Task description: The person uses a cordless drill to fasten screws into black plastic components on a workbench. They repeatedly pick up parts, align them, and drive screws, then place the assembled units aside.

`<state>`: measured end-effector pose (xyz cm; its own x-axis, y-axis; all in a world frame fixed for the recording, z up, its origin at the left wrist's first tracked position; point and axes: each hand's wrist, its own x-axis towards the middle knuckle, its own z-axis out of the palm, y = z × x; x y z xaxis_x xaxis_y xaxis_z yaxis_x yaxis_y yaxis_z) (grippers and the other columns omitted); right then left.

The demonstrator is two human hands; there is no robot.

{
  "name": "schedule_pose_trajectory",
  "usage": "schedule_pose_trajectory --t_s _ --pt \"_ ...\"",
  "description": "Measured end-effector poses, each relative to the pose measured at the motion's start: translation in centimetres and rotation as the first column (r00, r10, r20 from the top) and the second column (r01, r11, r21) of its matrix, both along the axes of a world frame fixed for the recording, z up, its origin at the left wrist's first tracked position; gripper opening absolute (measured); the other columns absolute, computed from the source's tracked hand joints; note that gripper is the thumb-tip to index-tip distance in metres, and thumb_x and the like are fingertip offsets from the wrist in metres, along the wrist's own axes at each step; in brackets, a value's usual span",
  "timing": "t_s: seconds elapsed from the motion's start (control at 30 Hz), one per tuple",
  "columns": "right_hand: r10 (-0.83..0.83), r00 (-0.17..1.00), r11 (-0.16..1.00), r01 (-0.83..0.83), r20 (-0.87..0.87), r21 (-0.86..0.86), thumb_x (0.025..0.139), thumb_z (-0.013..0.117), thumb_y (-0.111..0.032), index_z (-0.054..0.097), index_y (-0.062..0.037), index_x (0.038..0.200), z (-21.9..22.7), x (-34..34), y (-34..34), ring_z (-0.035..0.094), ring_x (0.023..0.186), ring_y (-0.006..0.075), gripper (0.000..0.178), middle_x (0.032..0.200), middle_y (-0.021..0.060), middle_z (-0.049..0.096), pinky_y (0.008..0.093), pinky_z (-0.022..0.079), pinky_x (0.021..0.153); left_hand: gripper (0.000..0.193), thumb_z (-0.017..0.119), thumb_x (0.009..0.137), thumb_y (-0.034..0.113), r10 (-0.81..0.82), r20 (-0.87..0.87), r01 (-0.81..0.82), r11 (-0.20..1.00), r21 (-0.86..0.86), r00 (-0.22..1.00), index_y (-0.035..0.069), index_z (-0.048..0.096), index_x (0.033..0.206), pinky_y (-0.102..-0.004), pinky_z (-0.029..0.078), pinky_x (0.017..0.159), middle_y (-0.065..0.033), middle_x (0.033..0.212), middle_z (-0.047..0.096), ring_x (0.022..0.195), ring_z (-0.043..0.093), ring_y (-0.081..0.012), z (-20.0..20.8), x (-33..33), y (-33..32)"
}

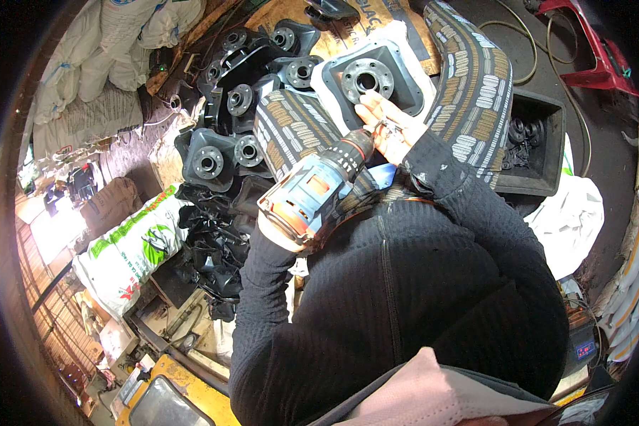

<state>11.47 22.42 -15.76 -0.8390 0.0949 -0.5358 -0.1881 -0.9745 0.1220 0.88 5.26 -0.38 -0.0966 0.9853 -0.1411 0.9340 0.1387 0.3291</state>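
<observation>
My left hand grips a blue and orange cordless drill, its dark chuck pointing up and to the right. Close to the chuck, my right hand is cupped palm up with small shiny metal pieces, apparently screws, lying in it. Its fingertips reach to the edge of a grey round hub with bolt holes. That hub sits inside a black square flared housing, which rests on white wrapping between my patterned trouser legs. The drill's tip is close to my right fingers; whether it touches is unclear.
Several similar black housings with hubs are piled on the left. A black bin with small dark parts stands on the right. A white and green sack, a red stool and a hose lie around me.
</observation>
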Motion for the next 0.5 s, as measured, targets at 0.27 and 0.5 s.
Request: schedule_pose_trajectory --t_s 0.27,0.5 --pt "0.064 0.997 0.992 -0.069 0.048 0.102 0.086 0.051 -0.018 0.052 -0.0057 0.113 0.5 0.0 0.1 0.055 0.103 0.0218 0.029 0.112 0.0086 0.056 0.0366 0.047 0.081 0.037 0.064 0.066 0.016 0.068 0.01 -0.068 0.998 0.014 0.998 0.014 0.057 0.103 -0.0393 0.046 0.08 -0.0074 0.099 0.06 0.09 0.058 -0.0275 0.2 0.4 -0.1" --pt "0.037 0.999 0.998 -0.037 -0.002 0.046 0.085 0.047 -0.016 0.048 0.0026 0.116 -0.9 0.7 0.7 0.057 0.097 0.0255 0.036 0.106 0.0135 0.057 0.0369 0.048 0.078 0.029 0.064 0.065 0.014 -0.038 -0.073 0.044 0.995 0.086 0.997 0.013 0.059 0.094 -0.0387 0.047 0.075 -0.0079 0.091 0.06 0.083 0.059 -0.027 0.6 -0.1 0.3"
